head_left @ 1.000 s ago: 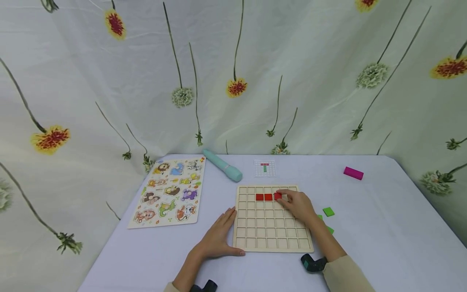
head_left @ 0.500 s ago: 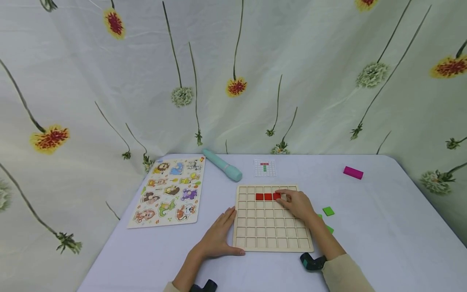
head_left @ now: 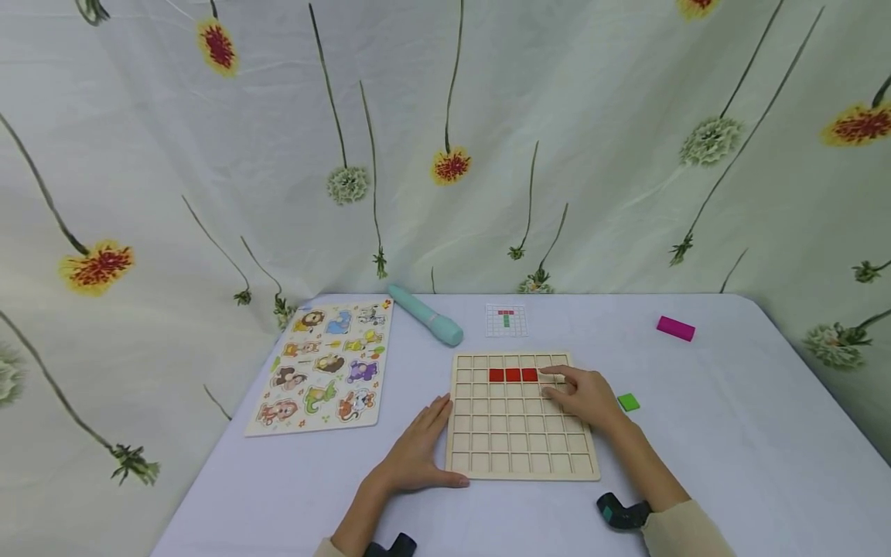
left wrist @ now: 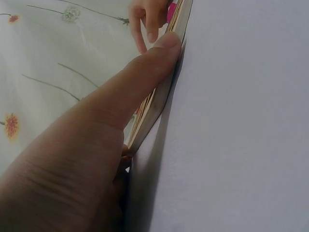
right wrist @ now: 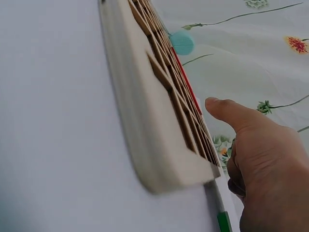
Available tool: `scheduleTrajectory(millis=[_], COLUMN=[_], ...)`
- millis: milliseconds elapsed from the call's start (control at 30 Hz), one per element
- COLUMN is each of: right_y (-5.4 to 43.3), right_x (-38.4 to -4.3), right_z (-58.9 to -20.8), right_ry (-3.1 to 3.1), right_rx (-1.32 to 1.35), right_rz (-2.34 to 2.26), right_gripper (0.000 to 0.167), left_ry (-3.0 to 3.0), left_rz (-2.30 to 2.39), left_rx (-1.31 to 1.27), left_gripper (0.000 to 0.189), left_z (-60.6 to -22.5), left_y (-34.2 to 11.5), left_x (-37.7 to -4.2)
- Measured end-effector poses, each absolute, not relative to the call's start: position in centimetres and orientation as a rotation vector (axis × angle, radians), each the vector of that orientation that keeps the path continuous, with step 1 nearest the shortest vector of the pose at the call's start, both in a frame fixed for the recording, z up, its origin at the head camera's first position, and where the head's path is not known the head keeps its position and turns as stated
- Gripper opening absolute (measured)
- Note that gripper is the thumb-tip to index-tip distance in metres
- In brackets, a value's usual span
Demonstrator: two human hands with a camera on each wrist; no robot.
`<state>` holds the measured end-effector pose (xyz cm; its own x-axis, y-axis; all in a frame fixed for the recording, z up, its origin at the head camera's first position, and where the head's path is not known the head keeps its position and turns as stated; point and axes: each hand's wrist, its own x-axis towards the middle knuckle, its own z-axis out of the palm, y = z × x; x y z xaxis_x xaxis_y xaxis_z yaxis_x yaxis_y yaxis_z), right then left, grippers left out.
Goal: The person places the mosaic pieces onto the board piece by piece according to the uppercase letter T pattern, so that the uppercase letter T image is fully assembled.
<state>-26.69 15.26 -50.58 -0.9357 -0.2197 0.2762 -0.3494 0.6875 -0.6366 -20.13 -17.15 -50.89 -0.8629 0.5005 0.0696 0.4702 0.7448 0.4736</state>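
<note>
A wooden grid board (head_left: 522, 476) lies on the table with three red square tiles (head_left: 513, 375) side by side in its second row from the back. My left hand (head_left: 411, 452) rests against the board's left side, fingers straight along it and the thumb at the front corner; the left wrist view has the thumb (left wrist: 140, 72) pressing the board's edge. Just right of the red tiles, my right hand (head_left: 585, 396) is over the board, thumb and index finger apart with nothing between them. A green tile (head_left: 629, 402) lies beside the board, partly behind the right forearm.
Behind the board lies a printed grid card (head_left: 506, 320) with a red and green T pattern. A teal microphone-shaped object (head_left: 426, 315) and an animal puzzle board (head_left: 288, 387) are to the left. A magenta block (head_left: 675, 329) lies at the back right.
The right hand has settled the third red tile flush in its cell, let go of it and drawn back to the right. Its forearm now covers more green tiles. The left hand stays put.
</note>
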Motion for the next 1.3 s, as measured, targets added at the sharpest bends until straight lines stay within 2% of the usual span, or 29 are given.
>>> scheduleTrajectory(millis=[233, 767, 1067, 1300], right_y=[18.7, 27.0, 28.0, 27.8], right_x=[-25.2, -23.0, -22.9, -22.7], right_z=[-50.3, -51.1, -51.4, -51.2], right_ry=[-2.645, -2.644, -2.679, -2.808], right_rx=[0.525, 0.352, 0.350, 0.318], right_rz=[1.055, 0.974, 0.985, 0.957], right_gripper=[0.033, 0.038, 0.038, 0.045], left_ry=[2.872, 2.874, 2.883, 2.887], left_rz=[0.744, 0.753, 0.752, 0.747], left_rx=[0.800, 0.815, 0.819, 0.816], left_gripper=[0.124, 0.123, 0.123, 0.123], left_z=[-50.9, -50.9, -50.9, -51.0], left_y=[-17.1, -17.1, -17.1, -17.1], left_x=[-20.2, -20.1, -20.3, -20.2])
